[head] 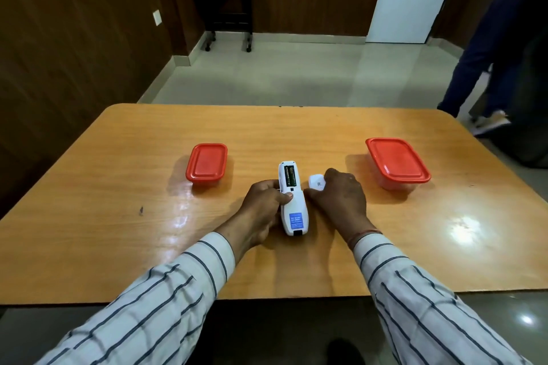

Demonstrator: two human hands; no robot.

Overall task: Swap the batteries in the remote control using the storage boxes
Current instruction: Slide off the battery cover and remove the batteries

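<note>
Left hand [264, 198] clamps the remote [292, 201] face-down on the table [118, 231], thumb over its back; long axis runs away from the body, open bay with batteries [288, 175] at the far end. Right hand [338, 195], curled on the cover [316, 182] just beside, is nearer the bay. Two lidded boxes, left [206, 163] and right [397, 163], flank well apart. Tiled floor, wood-panelled walls beyond.

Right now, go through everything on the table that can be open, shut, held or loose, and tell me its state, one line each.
White remote control: lying back up, battery compartment open, batteries inside.
White battery cover: off the remote, on the wooden table under the right hand.
Small red-lidded storage box: lid on.
Large red-lidded storage box: lid on.
Left hand: gripping the remote.
Right hand: on the cover.
</note>
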